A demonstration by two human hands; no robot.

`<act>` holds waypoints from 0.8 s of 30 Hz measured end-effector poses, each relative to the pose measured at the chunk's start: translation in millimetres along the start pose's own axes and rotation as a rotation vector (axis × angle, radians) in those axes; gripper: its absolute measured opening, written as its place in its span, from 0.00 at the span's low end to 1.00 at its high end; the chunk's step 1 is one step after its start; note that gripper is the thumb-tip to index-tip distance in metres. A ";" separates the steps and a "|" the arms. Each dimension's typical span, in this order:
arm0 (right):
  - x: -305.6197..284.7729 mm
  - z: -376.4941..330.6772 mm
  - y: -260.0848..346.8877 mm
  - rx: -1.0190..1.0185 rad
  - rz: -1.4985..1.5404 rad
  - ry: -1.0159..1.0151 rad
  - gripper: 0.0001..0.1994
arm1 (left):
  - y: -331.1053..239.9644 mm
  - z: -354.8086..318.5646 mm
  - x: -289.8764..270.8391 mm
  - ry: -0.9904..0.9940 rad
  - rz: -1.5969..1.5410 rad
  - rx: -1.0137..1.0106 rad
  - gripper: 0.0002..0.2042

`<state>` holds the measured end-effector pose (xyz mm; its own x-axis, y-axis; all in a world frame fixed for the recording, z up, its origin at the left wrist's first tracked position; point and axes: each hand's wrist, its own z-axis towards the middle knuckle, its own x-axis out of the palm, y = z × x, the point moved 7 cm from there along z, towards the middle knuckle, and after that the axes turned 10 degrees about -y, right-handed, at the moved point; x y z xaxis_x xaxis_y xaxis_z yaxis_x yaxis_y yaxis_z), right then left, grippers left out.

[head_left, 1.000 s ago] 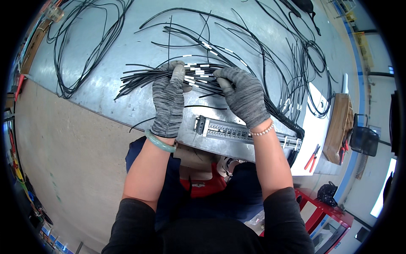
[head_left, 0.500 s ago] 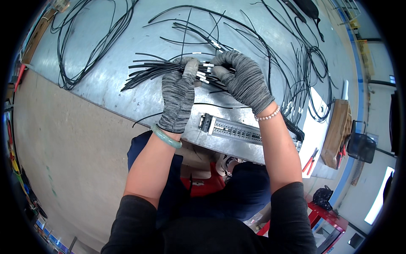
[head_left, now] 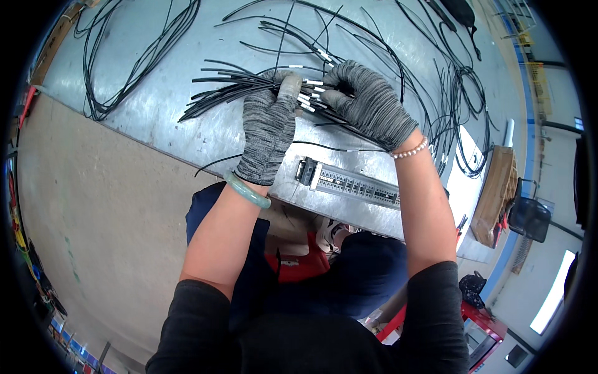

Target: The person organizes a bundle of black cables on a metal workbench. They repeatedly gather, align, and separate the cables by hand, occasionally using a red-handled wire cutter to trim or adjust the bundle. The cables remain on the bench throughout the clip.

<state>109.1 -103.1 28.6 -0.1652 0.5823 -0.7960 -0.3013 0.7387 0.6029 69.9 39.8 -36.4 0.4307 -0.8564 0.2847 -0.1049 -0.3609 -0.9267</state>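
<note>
A bundle of thin black wires point(head_left: 218, 91) fans out to the left of my gloved left hand point(head_left: 269, 131), which is closed round it with the thumb on top. White marker sleeves point(head_left: 308, 98) sit on the wires just right of that thumb. My right hand point(head_left: 374, 106), also in a grey knit glove, is closed on wires of the same bundle by the sleeves. Its fingertips partly hide what they pinch. More black wires run out under the right palm. Below the hands, near the table edge, lies a metal rail with a row of terminal blocks point(head_left: 355, 184).
Coiled black cables point(head_left: 92, 81) lie at the far left of the metal table point(head_left: 156, 134). Further loose wires point(head_left: 464, 87) spread at the right. A cardboard box point(head_left: 495, 196) stands at the right edge, beside white paper. My right forearm covers the rail's right end.
My right hand has shifted slightly up and right, its fingers still at the sleeves. The left hand keeps its hold. My right forearm now hides most of the red-handled pliers.
</note>
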 end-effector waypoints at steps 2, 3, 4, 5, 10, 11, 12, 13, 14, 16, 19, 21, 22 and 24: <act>0.3 0.1 -1.0 0.001 -0.011 -0.012 0.11 | -1.7 -1.6 -0.4 0.014 0.049 0.005 0.12; 2.3 1.1 -4.7 0.034 0.007 0.016 0.11 | -2.5 -2.2 0.0 0.018 0.056 0.002 0.12; 3.7 2.5 -7.6 0.066 0.024 0.045 0.11 | -2.5 -2.4 0.5 0.022 0.063 -0.001 0.12; 4.8 2.5 -8.8 0.098 0.042 0.073 0.11 | -1.6 -2.6 0.7 0.026 0.070 -0.005 0.12; 5.9 6.4 -14.4 0.180 0.176 0.165 0.11 | -0.1 -0.3 0.8 0.076 0.049 -0.021 0.13; 4.1 4.7 -16.1 0.187 0.199 0.160 0.11 | -0.2 -0.2 1.3 0.072 0.032 -0.015 0.13; 3.5 4.3 -16.1 0.191 0.227 0.155 0.12 | -0.4 0.3 1.0 0.064 0.018 -0.006 0.13; 2.7 4.2 -15.9 0.194 0.254 0.151 0.12 | 0.0 0.7 0.7 0.057 0.004 0.003 0.13; 5.0 4.2 -14.0 0.180 0.269 0.210 0.13 | -0.8 0.9 0.3 0.053 0.014 0.051 0.12; 6.4 4.3 -14.7 0.190 0.233 0.221 0.12 | -1.8 0.6 1.1 0.067 0.035 0.027 0.13; 8.8 3.0 -11.1 0.160 0.205 0.236 0.13 | -2.1 1.6 1.2 0.056 0.029 0.031 0.13; 10.2 5.0 -11.8 0.119 0.177 0.263 0.14 | -1.2 1.8 0.6 0.049 0.040 0.009 0.13; 11.7 4.0 -15.6 0.123 0.266 0.246 0.14 | -0.7 2.5 0.6 0.049 0.078 -0.016 0.13; 11.1 3.9 -17.1 0.140 0.264 0.256 0.14 | -1.6 0.6 0.5 0.054 0.144 -0.027 0.13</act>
<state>116.0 -107.9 9.6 -0.4544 0.6680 -0.5893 -0.0885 0.6243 0.7761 70.8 40.2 -35.0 0.3603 -0.9184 0.1633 -0.1866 -0.2424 -0.9521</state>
